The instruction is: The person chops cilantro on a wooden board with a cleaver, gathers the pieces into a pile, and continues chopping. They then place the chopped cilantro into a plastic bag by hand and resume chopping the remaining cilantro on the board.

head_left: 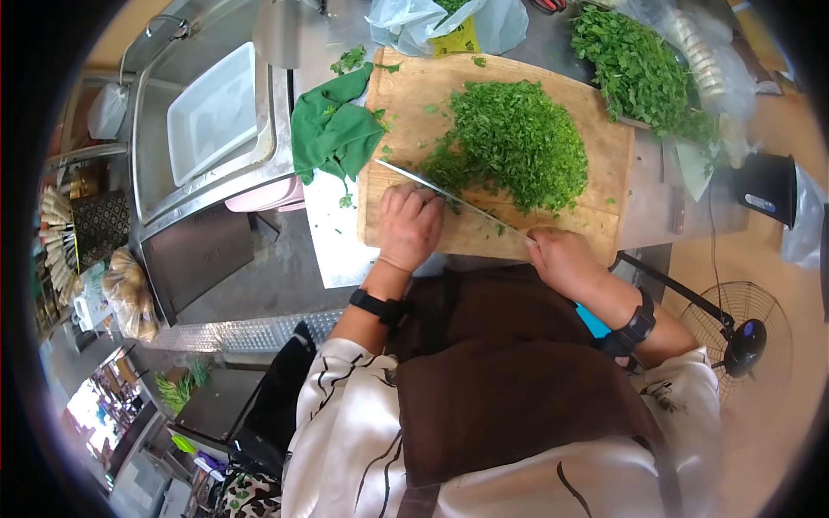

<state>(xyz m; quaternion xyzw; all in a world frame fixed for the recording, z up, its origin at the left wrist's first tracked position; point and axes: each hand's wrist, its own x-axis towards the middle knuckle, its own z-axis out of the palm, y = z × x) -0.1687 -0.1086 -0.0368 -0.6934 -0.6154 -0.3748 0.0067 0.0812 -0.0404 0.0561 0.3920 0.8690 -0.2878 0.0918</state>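
Note:
A wooden cutting board [596,155] bears a large heap of chopped green herbs [518,142]. My right hand [566,259] is closed round the handle end of a knife [458,199], whose long thin blade slants up to the left across the board's near part. Beside the blade, at the board's near left, my left hand [411,223] has its fingers curled together; whether anything is under them is hidden. Small herb scraps lie along the blade. A crumpled green cloth [335,125] touches the board's left edge.
Leafy herbs [635,73] fill a tray at the upper right. Plastic bags [496,26] lie beyond the board. At the left, a metal sink [151,186] holds a white tub [211,112]. A black container [764,190] and a fan [744,345] are at the right.

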